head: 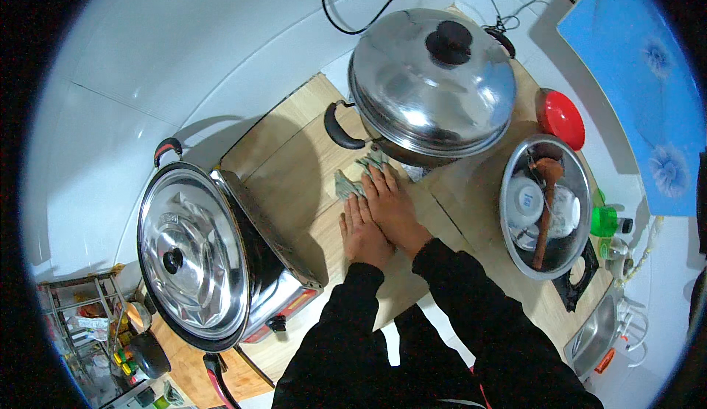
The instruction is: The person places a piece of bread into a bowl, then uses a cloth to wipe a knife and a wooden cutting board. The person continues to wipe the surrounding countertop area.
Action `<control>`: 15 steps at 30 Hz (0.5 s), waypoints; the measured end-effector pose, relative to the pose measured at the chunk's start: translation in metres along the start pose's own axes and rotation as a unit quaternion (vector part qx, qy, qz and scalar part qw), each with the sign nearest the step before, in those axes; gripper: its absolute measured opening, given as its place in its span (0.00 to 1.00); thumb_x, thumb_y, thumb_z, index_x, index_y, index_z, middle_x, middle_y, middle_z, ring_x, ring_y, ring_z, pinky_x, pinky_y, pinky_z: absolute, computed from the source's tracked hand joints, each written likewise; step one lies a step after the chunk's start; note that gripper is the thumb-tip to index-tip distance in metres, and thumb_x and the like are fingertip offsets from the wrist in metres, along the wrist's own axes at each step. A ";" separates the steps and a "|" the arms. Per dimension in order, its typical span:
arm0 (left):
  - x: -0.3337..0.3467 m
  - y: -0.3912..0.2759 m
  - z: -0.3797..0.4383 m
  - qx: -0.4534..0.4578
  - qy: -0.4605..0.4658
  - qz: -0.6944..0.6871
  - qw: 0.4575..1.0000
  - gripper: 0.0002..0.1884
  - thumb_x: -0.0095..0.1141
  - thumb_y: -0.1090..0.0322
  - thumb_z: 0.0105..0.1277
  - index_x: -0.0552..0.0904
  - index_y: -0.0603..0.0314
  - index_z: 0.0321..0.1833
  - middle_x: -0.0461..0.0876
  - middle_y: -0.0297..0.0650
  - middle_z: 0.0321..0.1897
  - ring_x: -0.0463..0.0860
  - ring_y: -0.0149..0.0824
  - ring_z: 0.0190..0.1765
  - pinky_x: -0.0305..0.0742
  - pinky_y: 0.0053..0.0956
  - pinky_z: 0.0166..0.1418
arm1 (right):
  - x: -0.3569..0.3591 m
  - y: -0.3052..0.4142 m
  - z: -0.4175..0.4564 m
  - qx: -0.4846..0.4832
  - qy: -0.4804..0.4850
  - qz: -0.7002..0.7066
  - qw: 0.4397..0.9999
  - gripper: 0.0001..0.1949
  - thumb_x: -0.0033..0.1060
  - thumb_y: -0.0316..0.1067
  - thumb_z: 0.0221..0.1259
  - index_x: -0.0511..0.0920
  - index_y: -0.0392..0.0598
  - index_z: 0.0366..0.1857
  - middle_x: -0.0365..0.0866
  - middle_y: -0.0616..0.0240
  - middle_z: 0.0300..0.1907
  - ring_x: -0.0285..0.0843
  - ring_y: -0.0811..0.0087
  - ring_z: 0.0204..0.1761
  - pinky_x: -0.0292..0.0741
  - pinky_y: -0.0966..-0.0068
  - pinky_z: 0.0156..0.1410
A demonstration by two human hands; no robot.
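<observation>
A crumpled grey-green cloth (347,185) lies on the wood-patterned countertop (287,149), just in front of a large lidded steel pot. My left hand (365,237) presses its fingers onto the cloth's near edge. Beside it, my right hand (392,204) holds the cloth down with its fingertips, slightly farther from me. The two hands touch along their inner sides, and part of the cloth is hidden beneath the fingers. The pot (433,83) has a domed lid with a black knob, and its black side handle (342,127) projects toward the cloth.
At left, a lidded wok (193,254) sits on a gas stove (287,298), its long handle (218,378) toward me. A steel basin (505,204) at right contains bowls and a wooden ladle. Behind it stands a red bowl (562,119); a sink (594,331) is at lower right.
</observation>
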State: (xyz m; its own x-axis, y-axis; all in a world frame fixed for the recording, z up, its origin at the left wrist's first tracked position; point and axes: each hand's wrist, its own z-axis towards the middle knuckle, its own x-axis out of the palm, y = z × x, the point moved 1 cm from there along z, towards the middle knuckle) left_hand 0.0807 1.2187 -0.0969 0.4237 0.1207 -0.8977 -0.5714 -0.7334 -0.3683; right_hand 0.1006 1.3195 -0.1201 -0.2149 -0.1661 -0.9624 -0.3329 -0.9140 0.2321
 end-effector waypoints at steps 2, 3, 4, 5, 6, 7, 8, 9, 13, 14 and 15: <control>0.006 -0.013 -0.024 0.040 0.026 -0.019 0.999 0.48 0.62 0.54 0.57 0.52 0.71 0.75 0.49 0.54 0.77 0.48 0.49 0.79 0.37 0.46 0.80 | -0.008 -0.005 -0.038 0.031 0.010 -0.006 0.999 0.25 0.53 0.39 0.65 0.68 0.46 0.66 0.62 0.54 0.70 0.57 0.51 0.73 0.62 0.59 0.74; 0.007 -0.022 -0.037 0.052 0.051 -0.012 0.997 0.47 0.61 0.54 0.58 0.52 0.71 0.75 0.49 0.55 0.77 0.48 0.50 0.79 0.38 0.47 0.80 | -0.015 -0.008 -0.057 0.048 0.012 -0.012 0.999 0.25 0.55 0.38 0.63 0.69 0.45 0.65 0.64 0.54 0.69 0.59 0.51 0.72 0.63 0.60 0.73; 0.008 -0.027 -0.053 0.058 0.076 -0.004 0.995 0.46 0.60 0.55 0.59 0.53 0.71 0.75 0.49 0.55 0.77 0.48 0.50 0.79 0.38 0.47 0.80 | -0.021 -0.006 -0.076 0.057 0.017 -0.011 0.998 0.25 0.55 0.38 0.63 0.69 0.45 0.65 0.64 0.54 0.69 0.59 0.50 0.72 0.63 0.60 0.73; 0.011 -0.030 -0.070 0.063 0.102 0.004 0.993 0.45 0.59 0.55 0.60 0.53 0.71 0.75 0.49 0.56 0.77 0.48 0.50 0.79 0.38 0.47 0.80 | -0.028 -0.003 -0.096 0.065 0.023 -0.010 0.998 0.25 0.55 0.38 0.63 0.69 0.44 0.65 0.64 0.54 0.69 0.59 0.50 0.72 0.63 0.60 0.73; 0.019 -0.032 -0.088 0.078 0.096 0.007 0.992 0.44 0.59 0.56 0.60 0.54 0.71 0.75 0.50 0.56 0.77 0.48 0.51 0.79 0.39 0.47 0.80 | -0.037 0.000 -0.113 0.073 0.027 -0.010 0.997 0.25 0.55 0.38 0.63 0.69 0.44 0.65 0.65 0.53 0.68 0.59 0.50 0.72 0.64 0.61 0.73; 0.030 -0.033 -0.104 0.093 0.090 0.009 0.992 0.44 0.58 0.56 0.60 0.54 0.71 0.75 0.50 0.56 0.77 0.48 0.51 0.79 0.39 0.47 0.80 | -0.044 0.003 -0.129 0.078 0.041 -0.014 0.996 0.25 0.55 0.37 0.63 0.69 0.44 0.65 0.65 0.53 0.68 0.58 0.50 0.72 0.63 0.61 0.73; 0.037 -0.032 -0.116 0.105 0.083 0.012 0.991 0.43 0.58 0.56 0.61 0.54 0.71 0.75 0.50 0.56 0.77 0.49 0.52 0.79 0.40 0.48 0.79 | -0.048 0.007 -0.144 0.081 0.055 -0.016 0.995 0.25 0.55 0.37 0.63 0.69 0.44 0.65 0.65 0.53 0.68 0.58 0.50 0.72 0.63 0.61 0.73; 0.037 -0.033 -0.125 0.106 0.087 0.015 0.990 0.43 0.58 0.56 0.61 0.54 0.72 0.75 0.50 0.56 0.77 0.49 0.52 0.79 0.40 0.48 0.79 | -0.049 0.008 -0.152 0.088 0.069 -0.017 0.994 0.25 0.54 0.37 0.63 0.69 0.45 0.65 0.66 0.53 0.68 0.58 0.50 0.72 0.63 0.61 0.74; 0.033 -0.030 -0.127 0.087 0.099 0.024 0.991 0.43 0.57 0.53 0.62 0.54 0.72 0.75 0.51 0.56 0.76 0.51 0.53 0.78 0.42 0.49 0.79 | -0.042 0.009 -0.150 0.083 0.051 0.029 0.995 0.26 0.52 0.39 0.65 0.68 0.46 0.67 0.64 0.54 0.69 0.55 0.50 0.74 0.57 0.58 0.76; 0.030 -0.027 -0.118 0.080 0.101 0.022 0.991 0.44 0.57 0.52 0.63 0.54 0.72 0.75 0.52 0.56 0.76 0.52 0.53 0.78 0.43 0.49 0.79 | -0.039 0.009 -0.136 0.059 0.040 0.032 0.997 0.26 0.51 0.40 0.66 0.68 0.46 0.67 0.63 0.54 0.70 0.54 0.50 0.74 0.56 0.57 0.77; 0.026 -0.022 -0.107 0.086 0.072 0.028 0.993 0.46 0.59 0.50 0.60 0.54 0.73 0.74 0.52 0.57 0.76 0.52 0.53 0.78 0.43 0.49 0.78 | -0.035 0.012 -0.122 0.034 0.029 0.039 0.998 0.25 0.50 0.40 0.66 0.67 0.46 0.67 0.63 0.55 0.70 0.53 0.50 0.74 0.55 0.57 0.77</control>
State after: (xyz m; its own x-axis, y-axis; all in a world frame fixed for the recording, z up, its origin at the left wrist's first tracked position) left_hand 0.1795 1.1667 -0.0864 0.4768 -0.0242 -0.8787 -0.7031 -0.6104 -0.3647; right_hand 0.2162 1.2693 -0.1014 -0.1896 -0.2597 -0.9469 -0.3797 -0.8700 0.3146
